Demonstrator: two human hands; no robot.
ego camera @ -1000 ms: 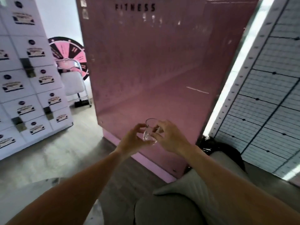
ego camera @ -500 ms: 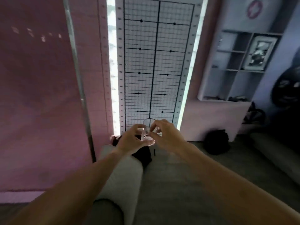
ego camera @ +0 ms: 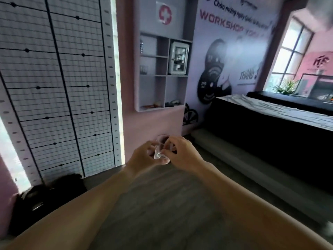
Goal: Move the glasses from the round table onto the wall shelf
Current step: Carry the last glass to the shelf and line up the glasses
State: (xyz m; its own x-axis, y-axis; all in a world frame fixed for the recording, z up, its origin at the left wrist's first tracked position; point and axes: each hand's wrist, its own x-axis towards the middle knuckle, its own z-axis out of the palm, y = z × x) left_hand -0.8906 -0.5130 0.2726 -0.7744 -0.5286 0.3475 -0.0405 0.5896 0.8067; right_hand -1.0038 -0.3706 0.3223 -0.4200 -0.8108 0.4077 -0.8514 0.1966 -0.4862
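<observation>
A lit grid panel [ego camera: 59, 83] filled the left wall, a dark bag [ego camera: 45, 199] at its foot. At centre the left hand [ego camera: 144, 157] and right hand [ego camera: 182, 156] both pinched one clear glass [ego camera: 161, 150], held in mid-air, upright, mouth up and long axis near vertical, tipped slightly. Above and beyond it hung the wall shelf [ego camera: 163, 74], its lower compartments holding small items. Bare floor lay between. A dark counter [ego camera: 270, 127] stood on the right.
</observation>
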